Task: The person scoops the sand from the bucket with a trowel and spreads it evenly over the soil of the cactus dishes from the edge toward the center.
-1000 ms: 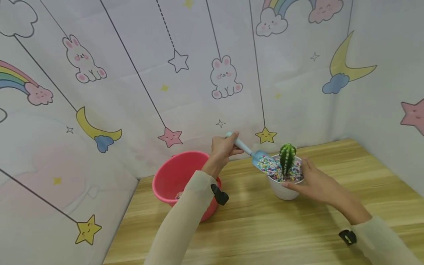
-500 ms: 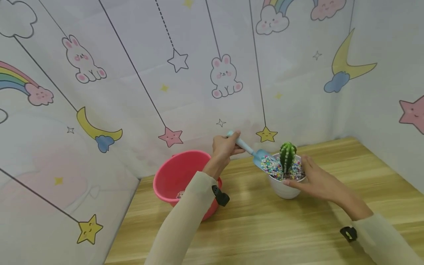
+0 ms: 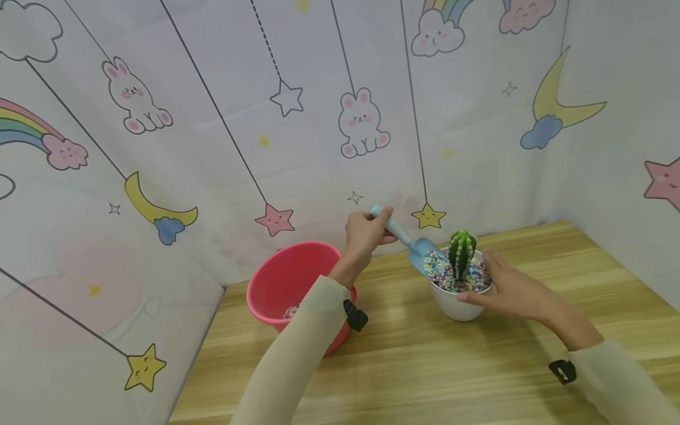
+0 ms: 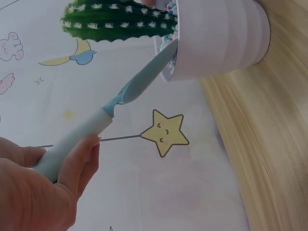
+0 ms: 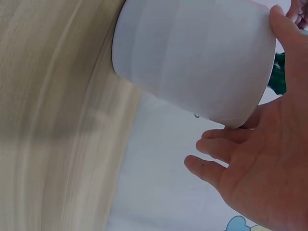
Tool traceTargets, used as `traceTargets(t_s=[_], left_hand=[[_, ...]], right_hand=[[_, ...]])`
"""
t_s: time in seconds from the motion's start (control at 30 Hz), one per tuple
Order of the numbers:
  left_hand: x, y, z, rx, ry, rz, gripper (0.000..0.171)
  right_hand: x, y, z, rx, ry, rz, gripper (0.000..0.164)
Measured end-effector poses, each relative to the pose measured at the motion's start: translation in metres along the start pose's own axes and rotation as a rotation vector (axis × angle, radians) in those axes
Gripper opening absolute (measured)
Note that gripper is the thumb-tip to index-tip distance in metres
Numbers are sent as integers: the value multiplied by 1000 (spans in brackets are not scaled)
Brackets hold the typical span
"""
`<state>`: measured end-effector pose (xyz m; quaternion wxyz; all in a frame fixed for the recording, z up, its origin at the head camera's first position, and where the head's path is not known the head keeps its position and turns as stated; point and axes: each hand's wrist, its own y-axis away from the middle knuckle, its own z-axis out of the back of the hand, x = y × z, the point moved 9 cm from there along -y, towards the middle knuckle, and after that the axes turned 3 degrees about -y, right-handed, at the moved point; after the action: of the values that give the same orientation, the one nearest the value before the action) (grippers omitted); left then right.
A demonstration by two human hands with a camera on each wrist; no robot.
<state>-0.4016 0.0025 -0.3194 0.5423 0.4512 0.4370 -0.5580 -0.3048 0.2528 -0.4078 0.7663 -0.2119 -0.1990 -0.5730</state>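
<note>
My left hand (image 3: 366, 233) grips the handle of a light blue trowel (image 3: 422, 251), its handle end raised and its blade tilted down over the pot. Small multicoloured beads (image 3: 438, 265) lie on the blade's lower part and run into the fill around a green cactus (image 3: 461, 254). In the left wrist view the tip of the trowel (image 4: 144, 77) is at the rim of the white flowerpot (image 4: 219, 38). My right hand (image 3: 517, 289) holds the flowerpot (image 3: 459, 307) by its rim, thumb at the near side and fingers round the right side.
A pink bucket (image 3: 260, 289) stands left of the pot, partly behind my left forearm, with some beads (image 3: 290, 311) in its bottom. The wooden table (image 3: 414, 378) meets a white printed backdrop (image 3: 223, 177) at the back and left.
My left hand has shifted slightly right and raised the trowel's handle, so the blade tilts more steeply. Beads have slid down the blade towards the pot. The right hand stays on the rim.
</note>
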Motion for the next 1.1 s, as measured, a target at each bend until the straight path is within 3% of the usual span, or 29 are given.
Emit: traceTargets(t_s=[0.67,0.97,1.1], left_hand=[[-18,11,-7,-5,-95,-90,38],[-26,13,-4,-7,-119,-121,38],[-29,14,-2,-5,-131,-131,39]], right_hand=[[3,2,-2,-26,78,-48,122],[4,0,-1,-21,70,-53,124],[2,-1,0,-3,0,-26,126]])
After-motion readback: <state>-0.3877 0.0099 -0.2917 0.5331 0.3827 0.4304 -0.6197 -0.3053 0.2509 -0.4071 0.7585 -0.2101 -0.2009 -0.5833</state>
